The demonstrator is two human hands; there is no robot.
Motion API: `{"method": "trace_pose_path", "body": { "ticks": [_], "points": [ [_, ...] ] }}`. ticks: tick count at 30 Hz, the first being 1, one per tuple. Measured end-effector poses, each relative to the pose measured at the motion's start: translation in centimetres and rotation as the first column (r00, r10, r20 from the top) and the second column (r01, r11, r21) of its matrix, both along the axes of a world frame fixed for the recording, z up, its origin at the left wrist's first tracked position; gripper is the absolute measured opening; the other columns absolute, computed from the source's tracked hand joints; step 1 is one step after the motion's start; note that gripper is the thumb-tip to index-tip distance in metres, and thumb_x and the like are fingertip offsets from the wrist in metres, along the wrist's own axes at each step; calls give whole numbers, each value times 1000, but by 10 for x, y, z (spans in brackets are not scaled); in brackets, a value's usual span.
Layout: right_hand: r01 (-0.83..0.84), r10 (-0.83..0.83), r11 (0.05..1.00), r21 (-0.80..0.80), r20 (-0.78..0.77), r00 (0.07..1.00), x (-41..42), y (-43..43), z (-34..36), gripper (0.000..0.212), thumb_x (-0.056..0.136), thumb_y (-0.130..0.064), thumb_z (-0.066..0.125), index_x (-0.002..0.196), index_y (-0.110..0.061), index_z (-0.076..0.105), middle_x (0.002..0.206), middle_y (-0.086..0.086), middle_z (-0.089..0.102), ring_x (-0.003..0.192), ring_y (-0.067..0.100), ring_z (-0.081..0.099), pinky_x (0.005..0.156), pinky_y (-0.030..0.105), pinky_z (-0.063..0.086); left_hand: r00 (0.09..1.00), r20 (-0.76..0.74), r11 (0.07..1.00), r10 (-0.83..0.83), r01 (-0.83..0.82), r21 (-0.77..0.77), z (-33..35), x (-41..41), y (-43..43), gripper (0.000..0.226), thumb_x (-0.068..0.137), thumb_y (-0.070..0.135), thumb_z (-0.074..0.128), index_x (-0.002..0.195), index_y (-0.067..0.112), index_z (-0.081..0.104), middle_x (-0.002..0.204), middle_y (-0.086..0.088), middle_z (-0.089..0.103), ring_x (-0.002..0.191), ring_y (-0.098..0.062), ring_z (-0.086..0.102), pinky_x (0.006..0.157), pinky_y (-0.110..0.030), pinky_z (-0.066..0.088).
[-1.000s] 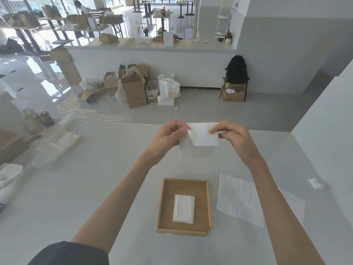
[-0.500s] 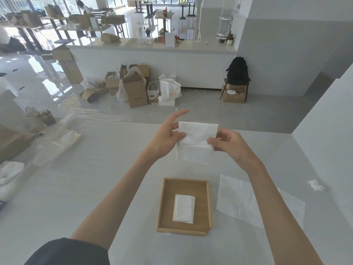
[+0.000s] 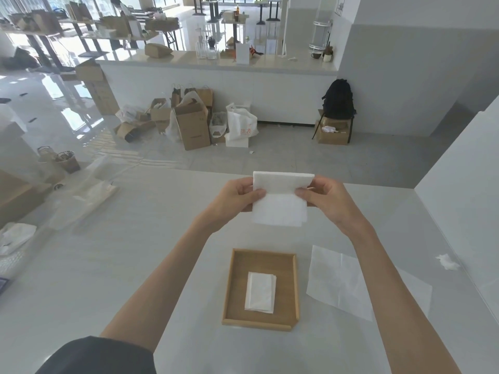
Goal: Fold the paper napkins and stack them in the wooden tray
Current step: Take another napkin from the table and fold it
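Observation:
Both hands hold a white paper napkin point(image 3: 280, 203) in the air above the white table. My left hand point(image 3: 237, 197) pinches its left edge and my right hand point(image 3: 322, 197) pinches its right edge. The napkin's upper part is folded down over the front, making a band along the top. Below, the wooden tray point(image 3: 296, 287) lies on the table with a small stack of folded napkins point(image 3: 260, 292) inside. An unfolded napkin point(image 3: 334, 282) lies flat just right of the tray, partly under my right forearm.
A crumpled scrap of paper point(image 3: 447, 261) lies near the white wall point(image 3: 459, 201) on the right. Clear plastic bags point(image 3: 89, 193) and white wrapping point(image 3: 14, 236) sit at the table's left side. The table's far edge point(image 3: 189, 171) drops to a floor with cardboard boxes.
The napkin's top flap has been folded down further and flattened. My left hand's fingers, spread half a second ago, now pinch the left edge, and both hands sit level at the napkin's sides.

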State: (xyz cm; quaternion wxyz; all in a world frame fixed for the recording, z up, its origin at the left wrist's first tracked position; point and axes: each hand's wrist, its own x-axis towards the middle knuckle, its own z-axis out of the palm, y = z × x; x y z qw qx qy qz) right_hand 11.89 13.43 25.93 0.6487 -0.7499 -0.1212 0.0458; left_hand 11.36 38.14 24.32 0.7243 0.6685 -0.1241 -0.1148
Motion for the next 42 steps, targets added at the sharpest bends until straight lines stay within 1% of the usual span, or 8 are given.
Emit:
{"method": "trace_pose_path", "body": {
  "ticks": [11,15,18,22,29,34,38,42],
  "points": [
    [49,-14,994,-93,350,937,-2,1,0,37,90,14,63,94,-20,78,104,-4,65,97,7,64,84,20,51,938,-331,952,-98,-9,-308,7,3,5,32,101,14,45,128,7,62,113,-21,71,94,-30,73,77,-34,61],
    [53,28,977,-208,370,929,1,0,-2,39,92,15,60,98,-19,78,108,-5,65,100,-3,62,83,13,48,974,-227,992,2,-31,-125,1,4,3,24,97,17,65,120,10,66,105,-12,73,91,-22,73,78,-30,61],
    [24,9,988,-151,216,976,3,1,-8,40,100,4,52,107,-26,77,116,-6,70,110,-1,63,86,13,48,982,-172,994,82,-93,-57,-4,5,0,22,93,2,68,114,11,67,101,-10,76,90,-20,74,76,-27,60],
    [-11,48,985,172,-210,977,1,8,-19,33,99,-44,58,125,-24,68,124,4,72,117,19,68,90,33,58,981,-143,986,133,-145,-82,-8,2,-3,21,92,0,67,110,11,69,102,-11,75,91,-20,73,76,-27,59],
    [126,-124,992,16,-94,988,12,17,-16,19,92,-13,73,111,-8,73,101,6,79,92,17,72,85,31,57,987,-114,994,111,-111,8,-15,-15,0,34,88,-6,68,118,7,65,104,-13,72,91,-25,73,84,-34,60],
    [-172,180,927,-332,-9,984,26,23,22,13,86,-21,80,84,-33,77,79,-19,77,73,-8,69,66,4,46,991,-131,998,-40,45,37,-11,-17,1,40,93,25,70,130,13,62,117,-6,75,105,-20,71,93,-32,55],
    [-271,298,842,-466,-15,954,41,43,48,19,81,-22,84,75,-39,78,79,-18,76,77,-5,68,73,16,49,978,-140,988,-156,154,-19,-14,-17,-17,29,99,20,63,122,4,67,114,-7,74,107,-23,70,92,-29,55],
    [-310,343,829,-466,-15,939,45,49,58,16,85,-40,79,97,-48,73,99,-20,72,86,-18,62,65,2,44,972,-188,970,-144,101,-221,-24,-20,-29,32,104,10,51,133,-4,57,132,-23,65,123,-37,63,106,-44,50]
  ]
}}
